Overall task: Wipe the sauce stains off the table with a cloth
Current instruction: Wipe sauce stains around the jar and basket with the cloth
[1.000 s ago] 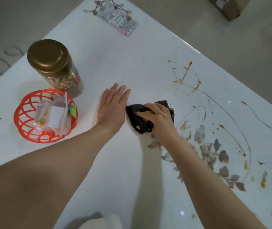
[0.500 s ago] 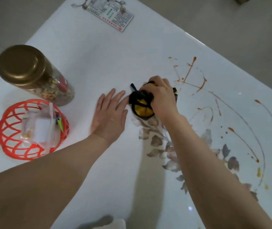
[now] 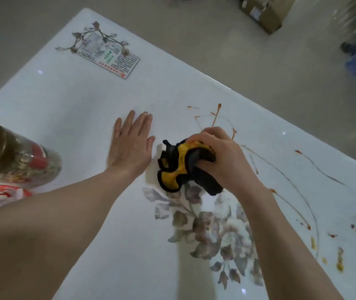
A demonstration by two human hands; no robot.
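The right hand is gripping the bunched cloth in curled fingers on the counter, beside the flat, open left hand. Sauce stains are streaking rightward, so wiping is looking barely begun.

1 head-worn wide-angle view, facing forward and steeply down, close over the white worktop. Left arm and right arm enter from bottom edge, floor across the top.
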